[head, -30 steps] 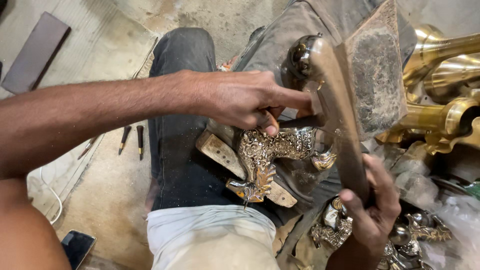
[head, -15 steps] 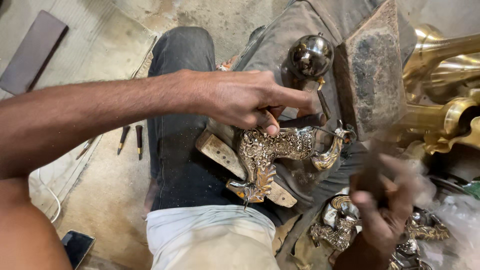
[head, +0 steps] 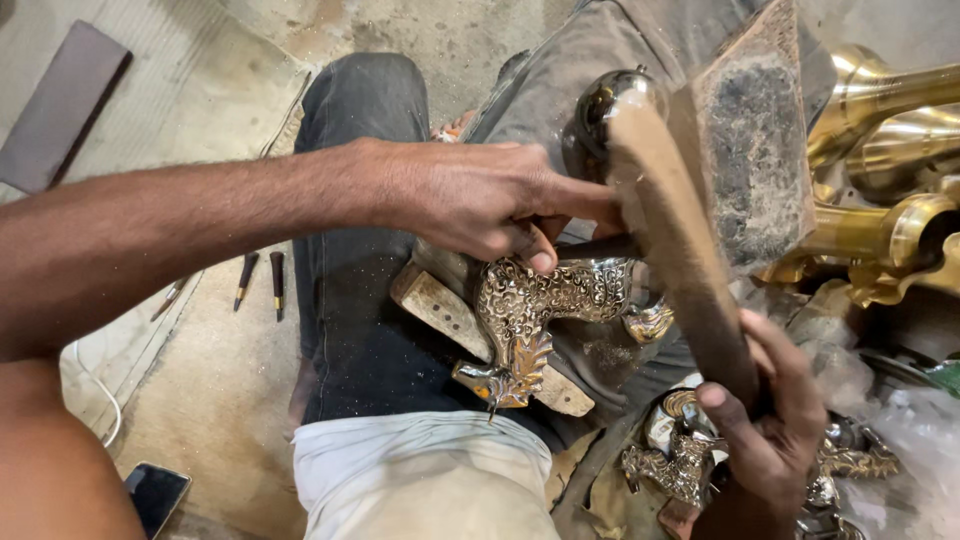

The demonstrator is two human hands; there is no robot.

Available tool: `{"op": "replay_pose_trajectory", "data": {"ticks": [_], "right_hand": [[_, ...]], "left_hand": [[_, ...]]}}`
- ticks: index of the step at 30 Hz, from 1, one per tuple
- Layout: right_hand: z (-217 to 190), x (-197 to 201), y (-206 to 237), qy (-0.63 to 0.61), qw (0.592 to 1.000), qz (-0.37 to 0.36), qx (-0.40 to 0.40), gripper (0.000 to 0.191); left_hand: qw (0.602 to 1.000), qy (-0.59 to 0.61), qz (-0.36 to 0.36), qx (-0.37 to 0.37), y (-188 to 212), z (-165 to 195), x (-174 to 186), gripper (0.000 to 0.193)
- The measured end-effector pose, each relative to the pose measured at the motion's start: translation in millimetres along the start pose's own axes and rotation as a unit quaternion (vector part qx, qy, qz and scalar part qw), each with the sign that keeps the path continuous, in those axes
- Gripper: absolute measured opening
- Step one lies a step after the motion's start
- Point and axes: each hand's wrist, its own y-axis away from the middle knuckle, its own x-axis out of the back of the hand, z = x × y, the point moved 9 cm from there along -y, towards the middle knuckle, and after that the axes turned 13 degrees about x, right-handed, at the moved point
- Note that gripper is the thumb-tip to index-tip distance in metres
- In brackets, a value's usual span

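Chasing in progress, judged from the pose: left hand (head: 480,205) pinching a dark punch (head: 600,246), tip set on the ornate metal casting (head: 545,300); casting lying on a wooden block (head: 440,310) across the lap. Right hand (head: 775,420) closed around the handle of a wooden mallet (head: 680,240), head blurred near the punch. Next move likely calling for a square strike on the punch end, grip kept steady, thumb clear. Counted left to right: one phone (head: 155,495), two small tools (head: 260,280) on the floor, one casting being worked, one mallet, several brass horns (head: 890,110), number uncertain.
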Motion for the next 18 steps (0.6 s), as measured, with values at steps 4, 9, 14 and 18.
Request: {"op": "replay_pose_trajectory", "data": {"ticks": [4,9,14,18], "right_hand": [[4.1,4.2,9.3,-0.029,0.999,0.017,0.013,0.064],[6.6,8.3,19.0,0.023,0.998,0.019,0.057,0.062],[17.6,16.6,21.7,-0.015,0.997,0.047,0.067,0.067],[17.5,26.7,22.6,0.062,0.990,0.057,0.113,0.063]], "left_hand": [[1.000,0.002,-0.014,0.018,4.6,-2.9,1.5,0.064],[0.996,0.013,-0.002,0.089,5.4,-15.6,-2.7,0.072],[0.999,0.037,0.024,-0.014,12.6,0.8,2.9,0.054],[1.000,-0.025,0.010,0.015,11.5,-4.9,0.4,0.054]]}}
